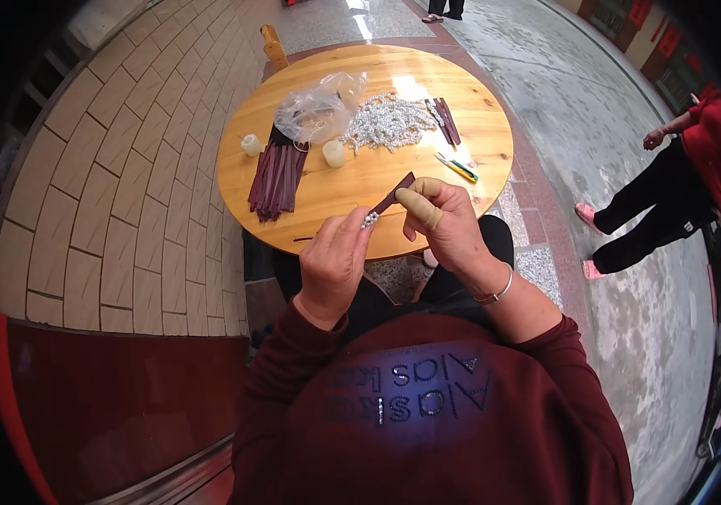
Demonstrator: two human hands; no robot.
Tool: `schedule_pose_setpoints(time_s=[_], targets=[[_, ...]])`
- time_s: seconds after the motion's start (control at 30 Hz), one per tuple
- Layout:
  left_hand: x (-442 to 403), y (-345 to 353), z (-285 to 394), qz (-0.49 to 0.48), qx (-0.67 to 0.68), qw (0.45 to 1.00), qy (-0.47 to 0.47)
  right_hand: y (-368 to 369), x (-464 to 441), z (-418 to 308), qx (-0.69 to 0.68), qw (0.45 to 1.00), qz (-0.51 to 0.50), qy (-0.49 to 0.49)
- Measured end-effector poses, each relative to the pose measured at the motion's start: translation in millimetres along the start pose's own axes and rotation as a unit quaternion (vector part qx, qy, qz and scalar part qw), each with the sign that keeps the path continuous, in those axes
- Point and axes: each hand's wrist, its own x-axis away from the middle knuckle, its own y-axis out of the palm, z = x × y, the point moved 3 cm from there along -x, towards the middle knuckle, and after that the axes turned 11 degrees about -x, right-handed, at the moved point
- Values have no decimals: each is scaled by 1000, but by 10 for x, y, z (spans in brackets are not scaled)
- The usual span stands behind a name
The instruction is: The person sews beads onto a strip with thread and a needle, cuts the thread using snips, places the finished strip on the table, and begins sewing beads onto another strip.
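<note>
Over the near edge of the round table, both hands hold a dark maroon strip [393,192] with a small cluster of shiny beads [369,220] at its lower end. My left hand [334,257] pinches the strip beside the beads. My right hand [445,219], with pale coverings on thumb and index finger and a bracelet at the wrist, grips the upper part between those fingertips. Ahead lie a bundle of similar maroon strips [278,180], a heap of silvery bead strings [389,123] and yellow-green thread snips [458,168].
On the wooden table [327,227] are a clear plastic bag [318,109], two whitish candle-like cylinders [333,153] [251,145] and a few more strips [446,122]. A tiled wall [125,168] runs along the left. A person in red and black [672,177] stands at the right.
</note>
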Motion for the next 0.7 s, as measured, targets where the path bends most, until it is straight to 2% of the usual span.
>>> schedule_pose_setpoints(time_s=[0.07, 0.13, 0.17, 0.2, 0.23, 0.27, 0.33, 0.37, 0.4, 0.47, 0.57, 0.7], targets=[[-13, 2, -7, 12, -14, 1000, 9, 41, 26, -47, 33, 999, 6, -15], [8, 32, -76, -45, 98, 990, -92, 71, 82, -49, 64, 997, 12, -29], [32, 36, -94, -45, 96, 990, -91, 69, 125, -61, 90, 994, 9, -65], [89, 85, -164, -79, 220, 953, -194, 58, 172, -73, 115, 988, 7, -100], [151, 139, -210, -113, 338, 887, -292, 44, 221, -69, 162, 982, -14, -98], [131, 114, -188, -115, 338, 887, -292, 55, 256, -69, 161, 982, -12, -98], [107, 111, -124, -172, 443, 803, -361, 125, 319, -99, 315, 937, -45, -144], [109, 118, -118, -174, 443, 803, -359, 157, 336, -114, 349, 913, -53, -205], [117, 133, -109, -182, 470, 784, -363, 167, 320, -112, 349, 913, -51, -206], [123, 145, -86, -191, 495, 764, -367, 235, 334, -160, 417, 837, -85, -343], [130, 144, -56, -191, 495, 761, -375, 229, 330, -167, 447, 842, -75, -294], [106, 100, -18, -204, 516, 746, -368, 176, 296, -122, 466, 836, -69, -282]])
